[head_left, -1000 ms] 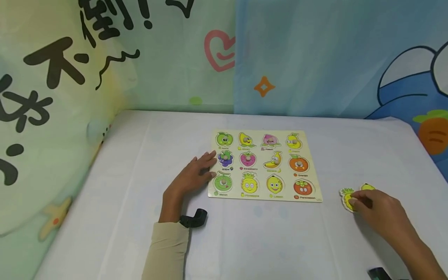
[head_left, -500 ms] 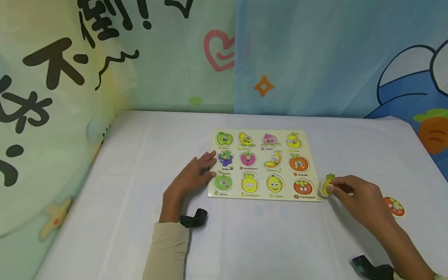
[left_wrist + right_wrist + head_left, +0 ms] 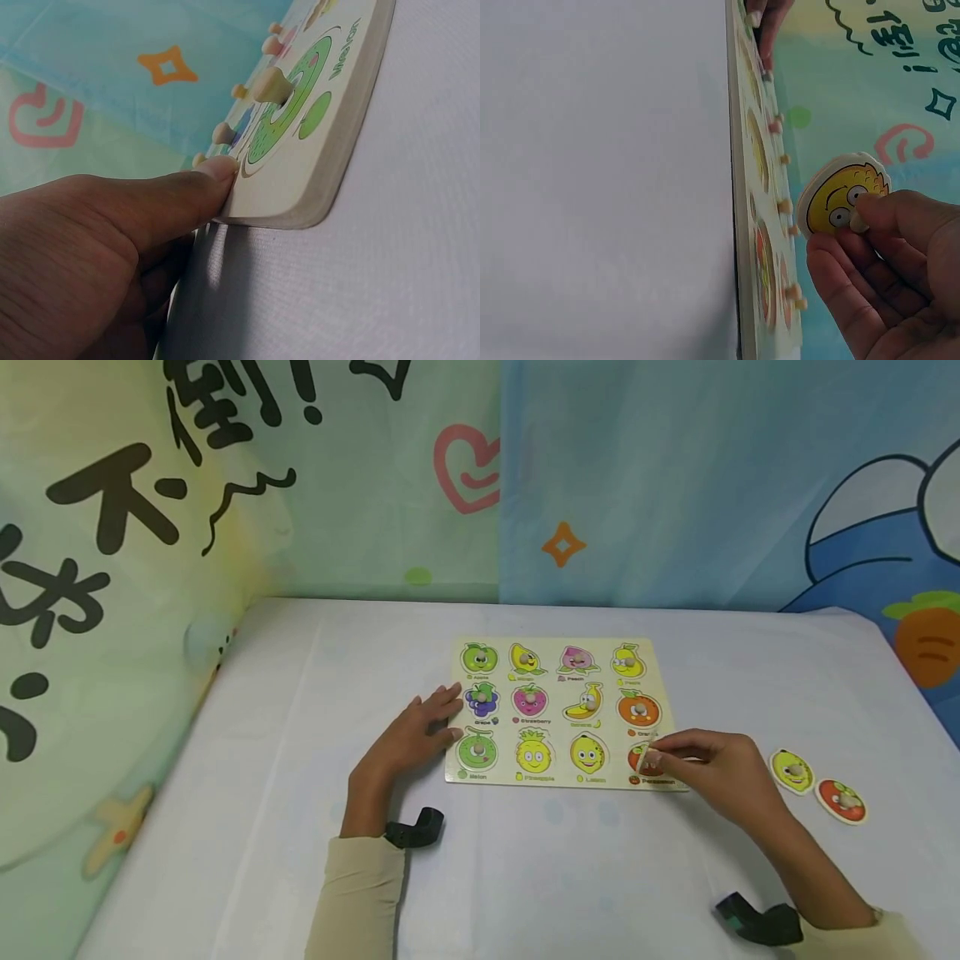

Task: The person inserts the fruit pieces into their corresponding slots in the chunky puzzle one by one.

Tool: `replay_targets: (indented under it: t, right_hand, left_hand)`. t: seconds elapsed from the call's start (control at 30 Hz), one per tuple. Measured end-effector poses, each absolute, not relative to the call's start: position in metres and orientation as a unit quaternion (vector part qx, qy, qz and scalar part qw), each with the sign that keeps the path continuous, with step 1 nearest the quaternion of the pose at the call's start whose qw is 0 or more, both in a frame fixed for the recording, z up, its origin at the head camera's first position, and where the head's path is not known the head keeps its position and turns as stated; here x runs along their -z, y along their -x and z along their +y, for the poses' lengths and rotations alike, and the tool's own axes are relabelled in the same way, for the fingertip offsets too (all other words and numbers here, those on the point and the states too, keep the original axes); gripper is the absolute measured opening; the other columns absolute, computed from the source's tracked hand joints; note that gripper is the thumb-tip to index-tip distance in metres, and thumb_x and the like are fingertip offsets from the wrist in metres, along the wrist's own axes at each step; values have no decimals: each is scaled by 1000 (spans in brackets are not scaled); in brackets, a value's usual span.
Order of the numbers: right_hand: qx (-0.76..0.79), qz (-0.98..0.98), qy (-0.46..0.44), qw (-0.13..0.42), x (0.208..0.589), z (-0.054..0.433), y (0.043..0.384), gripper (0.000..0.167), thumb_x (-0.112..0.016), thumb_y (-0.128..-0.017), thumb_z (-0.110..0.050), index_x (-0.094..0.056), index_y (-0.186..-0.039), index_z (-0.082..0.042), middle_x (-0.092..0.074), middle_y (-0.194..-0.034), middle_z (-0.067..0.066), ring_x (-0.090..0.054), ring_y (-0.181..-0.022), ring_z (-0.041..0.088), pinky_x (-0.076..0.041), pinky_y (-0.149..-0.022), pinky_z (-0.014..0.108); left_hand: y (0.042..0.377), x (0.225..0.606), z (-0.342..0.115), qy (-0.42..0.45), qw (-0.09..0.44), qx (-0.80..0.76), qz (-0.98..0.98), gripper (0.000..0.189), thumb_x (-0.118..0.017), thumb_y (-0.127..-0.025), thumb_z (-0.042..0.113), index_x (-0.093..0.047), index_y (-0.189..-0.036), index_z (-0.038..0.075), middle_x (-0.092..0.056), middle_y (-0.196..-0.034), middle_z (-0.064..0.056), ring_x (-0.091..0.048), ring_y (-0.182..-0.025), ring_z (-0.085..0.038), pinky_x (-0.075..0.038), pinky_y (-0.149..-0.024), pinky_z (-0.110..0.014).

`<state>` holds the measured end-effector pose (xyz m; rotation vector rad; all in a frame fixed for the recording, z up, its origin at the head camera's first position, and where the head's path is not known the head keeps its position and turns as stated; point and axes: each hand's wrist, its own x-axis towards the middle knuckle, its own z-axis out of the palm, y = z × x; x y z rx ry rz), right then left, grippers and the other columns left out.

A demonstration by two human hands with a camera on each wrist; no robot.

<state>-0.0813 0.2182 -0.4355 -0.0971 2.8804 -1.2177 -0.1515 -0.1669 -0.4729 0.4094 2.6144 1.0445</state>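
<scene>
In the right wrist view my right hand (image 3: 900, 262) pinches a yellow pineapple puzzle piece (image 3: 826, 201) by its small knob. In the head view that hand (image 3: 723, 772) is over the lower right corner of a cream fruit puzzle board (image 3: 555, 783), and the thin piece overlaps the persimmon picture there. My left hand (image 3: 412, 735) rests along the board's left edge with fingers extended. Its thumb (image 3: 214, 176) lies on the board's corner beside the melon piece (image 3: 292, 105), whose wooden knob stands up. The pineapple slot (image 3: 535, 753) and lemon slot (image 3: 588, 754) hold no knobbed piece.
To the right of the board lie a lemon piece (image 3: 792, 772) and a persimmon piece (image 3: 842, 802) on the white tablecloth (image 3: 555, 877). Several knobbed fruit pieces, such as an apple (image 3: 479, 658), sit in the board's upper rows. Printed cloth (image 3: 675, 485) hangs behind the table.
My right hand has lifted the pineapple piece from the right side and carried it left to over the board. The lemon and persimmon pieces are now uncovered. My left hand has stayed put.
</scene>
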Motion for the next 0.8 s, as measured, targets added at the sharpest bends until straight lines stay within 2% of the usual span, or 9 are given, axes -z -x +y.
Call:
replay_targets:
  t: [0.2, 0.43, 0.6, 0.67, 0.8]
  right_hand:
    - [449, 891, 31, 61, 435, 194, 90, 26, -78, -84, -25, -75, -97, -4, -72, -92, 7, -69, -77, 14, -57, -62, 22]
    - [441, 893, 54, 75, 439, 167, 103, 20, -79, -83, -24, -76, -94, -7, -72, -89, 3, -65, -74, 16, -50, -50, 23]
    - [446, 887, 88, 85, 443, 151, 110, 14, -78, -84, -19, -77, -94, -9, -71, -88, 1, -65, -74, 16, -52, -55, 23]
    - [444, 886, 101, 88, 445, 145, 112, 13, -78, -84, -18, -77, -93, -9, -71, -88, 0, -66, -74, 15, -53, -61, 22]
    - [443, 884, 115, 101, 450, 134, 117, 9, -79, -83, -18, -78, -89, -12, -71, -87, -1, -64, -74, 15, -52, -61, 23]
  left_hand:
    - [151, 471, -167, -150, 147, -363, 908, 53, -63, -95, 24, -47, -145, 14, -29, -155, 12, -18, -145, -10, -9, -119, -37]
    - [151, 472, -168, -147, 151, -365, 907, 53, -63, -95, 23, -47, -145, 13, -29, -155, 12, -18, -145, -10, -9, -119, -36]
    - [151, 473, -168, -149, 149, -367, 906, 53, -63, -95, 23, -48, -145, 13, -29, -155, 12, -18, -145, -10, -9, -119, -36]
    - [151, 473, -168, -150, 148, -367, 906, 53, -64, -95, 23, -48, -144, 13, -29, -155, 12, -18, -145, -9, -9, -119, -36]
    - [151, 472, -167, -147, 146, -370, 906, 53, -64, -95, 23, -48, -144, 14, -30, -155, 13, -18, -145, -10, -10, -119, -37]
